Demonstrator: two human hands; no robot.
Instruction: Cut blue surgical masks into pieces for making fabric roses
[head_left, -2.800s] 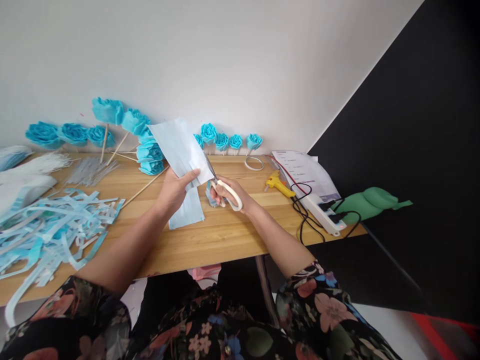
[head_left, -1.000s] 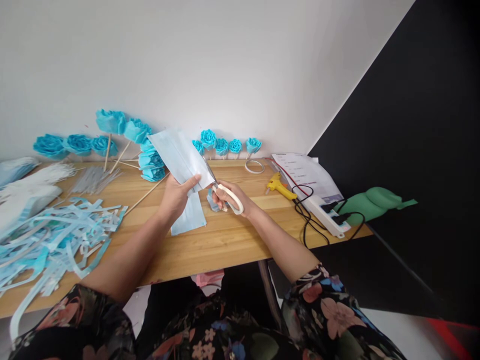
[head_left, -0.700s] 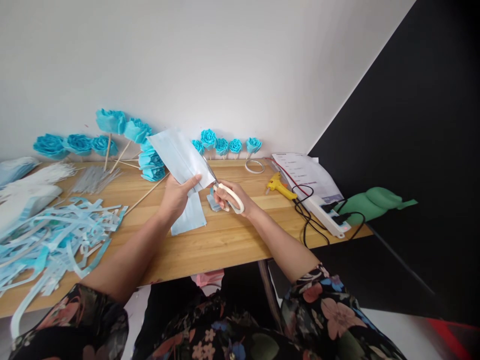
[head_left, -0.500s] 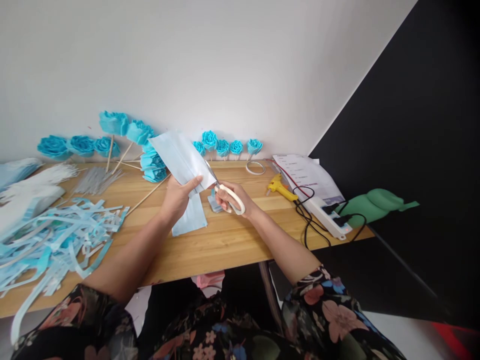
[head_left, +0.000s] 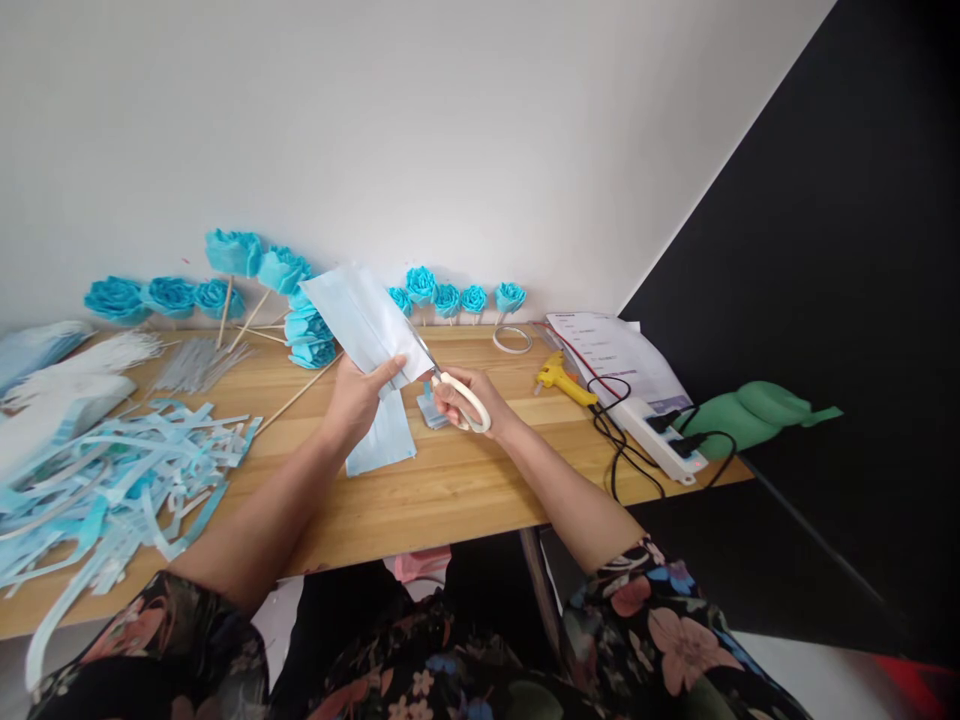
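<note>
My left hand (head_left: 358,396) holds up a pale blue mask sheet (head_left: 360,315) by its lower edge, thumb on top, above the wooden table (head_left: 450,480). My right hand (head_left: 469,392) grips white-handled scissors (head_left: 450,382) whose blades reach up to the sheet's right edge. Another pale blue sheet (head_left: 382,442) lies flat on the table under my left hand. A small stack of cut blue pieces (head_left: 435,412) sits just below the scissors.
A heap of cut blue strips (head_left: 105,480) covers the table's left. Blue fabric roses on sticks (head_left: 232,255) and smaller roses (head_left: 450,295) line the wall. A yellow glue gun (head_left: 559,375), power strip (head_left: 656,435), papers (head_left: 611,350), a tape ring (head_left: 511,340) and a green object (head_left: 750,410) lie at right.
The hands, sheet and scissors keep nearly the same pose; the view has shifted slightly, and the scissors sit a little higher against the sheet's edge.
</note>
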